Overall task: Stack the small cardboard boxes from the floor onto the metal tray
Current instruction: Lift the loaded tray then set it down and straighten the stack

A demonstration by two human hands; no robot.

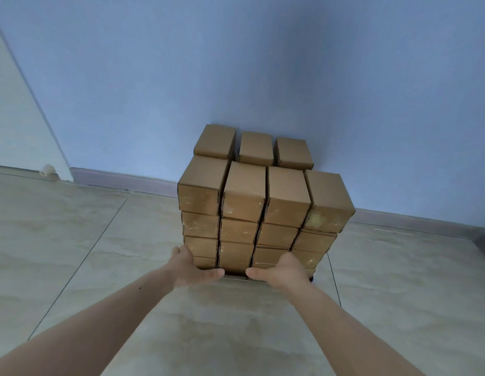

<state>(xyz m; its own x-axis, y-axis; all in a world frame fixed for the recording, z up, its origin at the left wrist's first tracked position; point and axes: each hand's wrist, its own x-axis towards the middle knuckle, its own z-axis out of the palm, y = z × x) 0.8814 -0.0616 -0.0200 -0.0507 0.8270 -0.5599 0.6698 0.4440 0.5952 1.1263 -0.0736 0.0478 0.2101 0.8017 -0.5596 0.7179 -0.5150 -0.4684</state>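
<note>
Blue wall (263, 63) and pale tiled floor (73, 240) meet at a grey skirting board (127, 180); a white door (16, 118) stands at far left. Against the wall stands the stack of small cardboard boxes (263, 207), four columns wide at the front and about four tiers high, with three more boxes in a higher back row (256, 147). Of the metal tray (235, 277) only a thin bright strip shows beneath the stack, between the two thumbs; a dark spot at the lower right corner may be a wheel or foot, too small to tell.

Left hand (191, 270) lies at the lower left front corner of the stack, thumb stretched inward along the bottom edge. Right hand (284, 270) mirrors it at the lower right front. The fingers of both are hidden, so whether they curl under the tray or press flat cannot be told.

Handling, as a judgement: each box looks light, stiff and taped shut, with dry, grippy faces. The columns are loose, unbound and slightly uneven, the right one leaning outward. Hold is best taken low, at the tray's edge, both sides together; any tilt or jerk risks shedding the top tier.
</note>
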